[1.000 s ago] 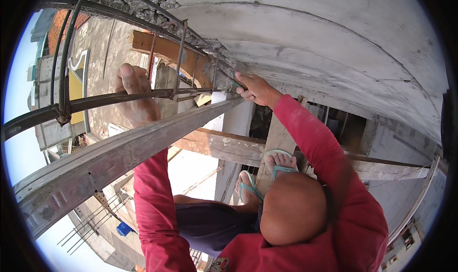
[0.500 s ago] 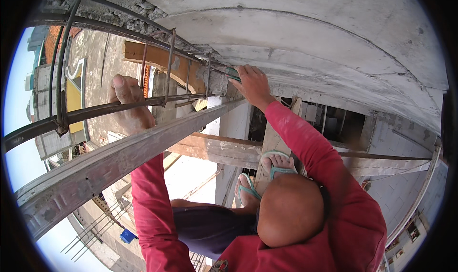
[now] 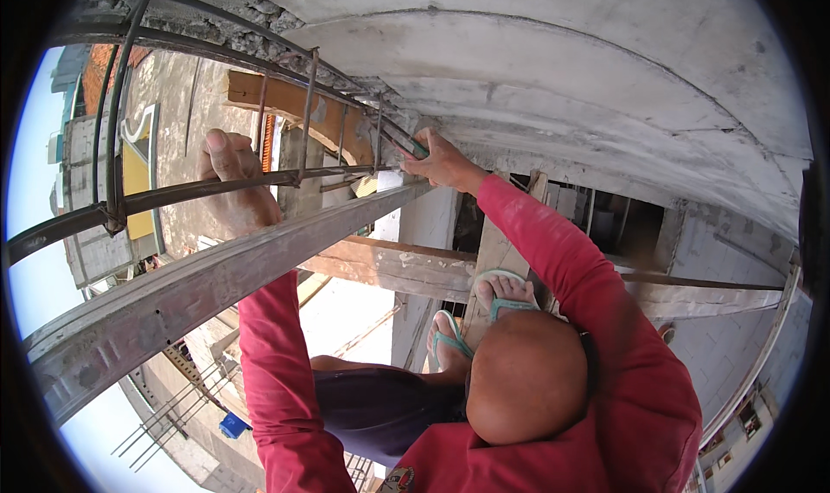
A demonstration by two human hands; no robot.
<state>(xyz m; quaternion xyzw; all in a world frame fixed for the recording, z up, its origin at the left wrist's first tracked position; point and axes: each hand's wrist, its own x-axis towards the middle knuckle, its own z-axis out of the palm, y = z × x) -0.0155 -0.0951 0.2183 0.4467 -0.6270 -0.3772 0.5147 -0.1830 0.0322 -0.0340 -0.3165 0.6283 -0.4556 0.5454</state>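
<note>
My right hand (image 3: pixel 439 160) is closed around a small green-handled tool (image 3: pixel 418 150), mostly hidden by the fingers. It works at the far end of the rebar cage, by the concrete. My left hand (image 3: pixel 232 177) is up behind the lower steel bar (image 3: pixel 177 195), thumb raised and fingers curled. That bar crosses in front of the left hand, so what the fingers hold, if anything, is hidden. Thin stirrups (image 3: pixel 309 117) link the lower bar to the upper bars (image 3: pixel 220 56). Below the cage, a long grey beam (image 3: pixel 233 281) passes in front of my left forearm.
My sandalled feet (image 3: pixel 503 292) rest on a narrow wooden plank (image 3: pixel 494 244) high above the ground. A timber board (image 3: pixel 393 268) crosses beneath. A rough concrete wall (image 3: pixel 553 69) fills the upper right, and an orange-brown wooden piece (image 3: pixel 290 108) sits behind the stirrups.
My right hand has moved slightly down and left and turned, bringing the green-handled tool lower beside the bars. My left hand has stayed nearly in place.
</note>
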